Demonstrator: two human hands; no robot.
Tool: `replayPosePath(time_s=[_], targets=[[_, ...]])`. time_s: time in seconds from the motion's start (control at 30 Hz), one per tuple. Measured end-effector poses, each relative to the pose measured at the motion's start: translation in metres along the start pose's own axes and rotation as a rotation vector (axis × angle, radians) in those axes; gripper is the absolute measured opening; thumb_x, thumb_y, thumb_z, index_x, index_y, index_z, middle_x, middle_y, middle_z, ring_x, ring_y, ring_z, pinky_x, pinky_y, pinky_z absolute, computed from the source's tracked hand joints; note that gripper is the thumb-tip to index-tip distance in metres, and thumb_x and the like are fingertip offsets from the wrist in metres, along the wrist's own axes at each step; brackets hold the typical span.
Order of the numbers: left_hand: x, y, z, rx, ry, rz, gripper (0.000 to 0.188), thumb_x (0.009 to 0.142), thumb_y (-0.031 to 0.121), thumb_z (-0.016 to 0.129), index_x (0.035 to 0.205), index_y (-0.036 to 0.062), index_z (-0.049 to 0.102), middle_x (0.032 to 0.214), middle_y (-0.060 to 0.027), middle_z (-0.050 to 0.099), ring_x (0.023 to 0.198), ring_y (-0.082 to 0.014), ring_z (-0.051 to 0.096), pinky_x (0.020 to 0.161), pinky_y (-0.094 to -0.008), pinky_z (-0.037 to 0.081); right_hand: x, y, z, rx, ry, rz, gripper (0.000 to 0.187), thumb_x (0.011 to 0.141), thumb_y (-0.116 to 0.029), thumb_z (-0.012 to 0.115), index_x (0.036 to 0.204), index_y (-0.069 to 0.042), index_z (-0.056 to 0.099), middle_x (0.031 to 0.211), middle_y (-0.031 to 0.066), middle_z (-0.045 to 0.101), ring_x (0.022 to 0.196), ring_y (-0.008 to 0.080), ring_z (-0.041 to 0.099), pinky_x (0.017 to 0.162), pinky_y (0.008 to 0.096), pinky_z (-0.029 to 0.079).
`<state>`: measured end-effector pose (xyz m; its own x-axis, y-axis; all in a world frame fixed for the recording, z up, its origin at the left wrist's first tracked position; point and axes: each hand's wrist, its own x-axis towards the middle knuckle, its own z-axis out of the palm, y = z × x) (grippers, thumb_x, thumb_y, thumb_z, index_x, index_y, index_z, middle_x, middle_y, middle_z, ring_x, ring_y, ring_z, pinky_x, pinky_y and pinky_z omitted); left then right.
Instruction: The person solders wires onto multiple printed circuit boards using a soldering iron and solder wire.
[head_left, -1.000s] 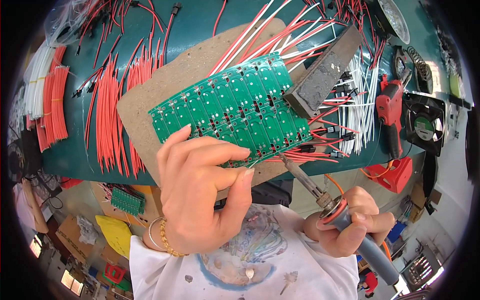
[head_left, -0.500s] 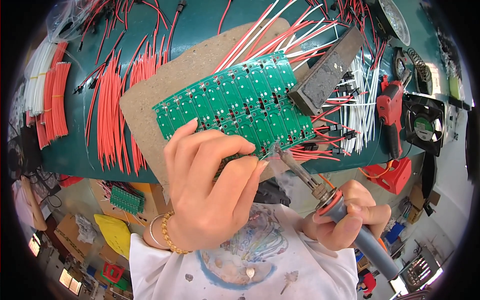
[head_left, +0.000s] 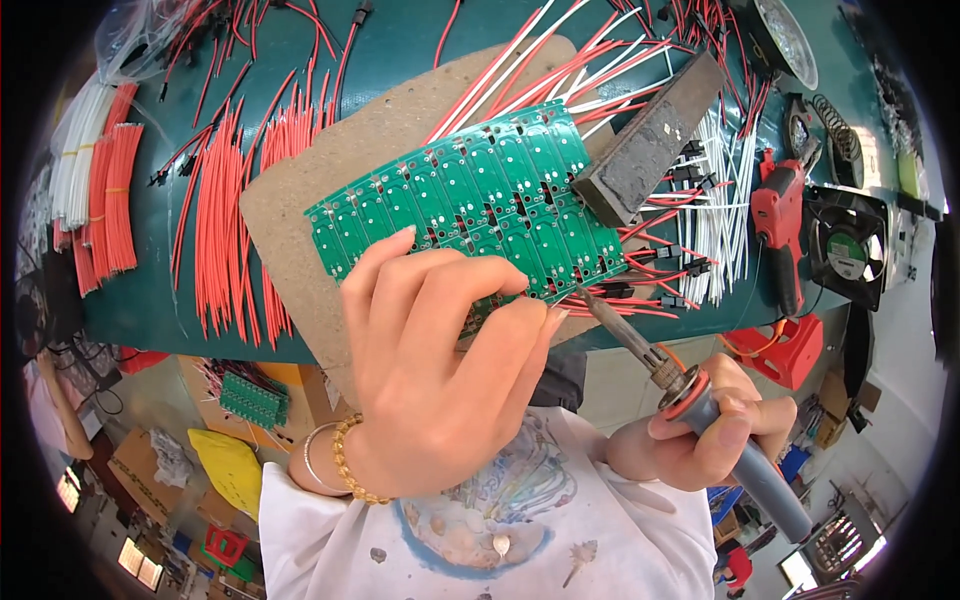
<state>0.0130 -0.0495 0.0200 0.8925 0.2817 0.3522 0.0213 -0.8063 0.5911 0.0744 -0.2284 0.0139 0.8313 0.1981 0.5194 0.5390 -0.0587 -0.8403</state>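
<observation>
A green circuit board panel lies tilted on a brown board. Over its near edge, my left hand has thumb and forefinger pinched on what looks like a thin wire, mostly hidden by the fingers. The other fingers rest on or just above the panel. My right hand is wrapped around the handle of a soldering iron. The iron's tip points at the panel's near right edge, close to my left fingertips; whether it touches cannot be made out. A dark rectangular block sits on the panel's right end.
Bundles of red wires and white wires lie at the left. Red and white leads with black connectors spread beyond the block. A red glue gun, a black fan and a metal dish stand at the right.
Both hands have shifted right, the left one along the panel's near edge. The iron's tip has moved right too, and the smoke near it has thinned.
</observation>
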Motion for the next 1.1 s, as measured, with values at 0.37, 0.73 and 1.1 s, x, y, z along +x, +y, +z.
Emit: replayPosePath(time_s=[0.37,0.73,1.1], targets=[[-0.013,0.001,-0.040,-0.047,0.011,-0.224,0.026,0.066,-0.004,0.076,0.088,0.0057,0.067,0.067,-0.0031,0.055,0.052,-0.0145,0.046,0.053,-0.0263,0.042,0.000,-0.001,-0.006,0.019,0.183,-0.033,0.026,0.085,-0.015,0.064,0.088,-0.003,0.041,0.047,0.0010,0.036,0.038,0.0091,0.031,0.037,0.0278,0.024],[-0.018,-0.013,-0.022,-0.140,0.088,-0.089,0.025,0.064,-0.004,0.074,0.085,0.0044,0.063,0.076,-0.0058,0.054,0.062,-0.0203,0.050,0.052,-0.0292,0.033,0.003,-0.008,0.019,-0.007,-0.111,-0.106,0.019,0.092,-0.014,0.049,0.080,-0.002,0.039,0.037,0.0026,0.042,0.033,0.0077,0.033,0.036,0.0234,0.023],[-0.018,-0.018,-0.022,0.081,-0.008,0.065,0.023,0.063,0.003,0.074,0.084,0.0074,0.067,0.072,-0.0014,0.050,0.061,-0.0198,0.049,0.061,-0.0339,0.034,-0.002,-0.007,0.014,0.075,-0.217,-0.066,0.032,0.082,-0.016,0.072,0.086,-0.002,0.044,0.052,0.0010,0.048,0.038,0.0119,0.040,0.039,0.0279,0.034]])
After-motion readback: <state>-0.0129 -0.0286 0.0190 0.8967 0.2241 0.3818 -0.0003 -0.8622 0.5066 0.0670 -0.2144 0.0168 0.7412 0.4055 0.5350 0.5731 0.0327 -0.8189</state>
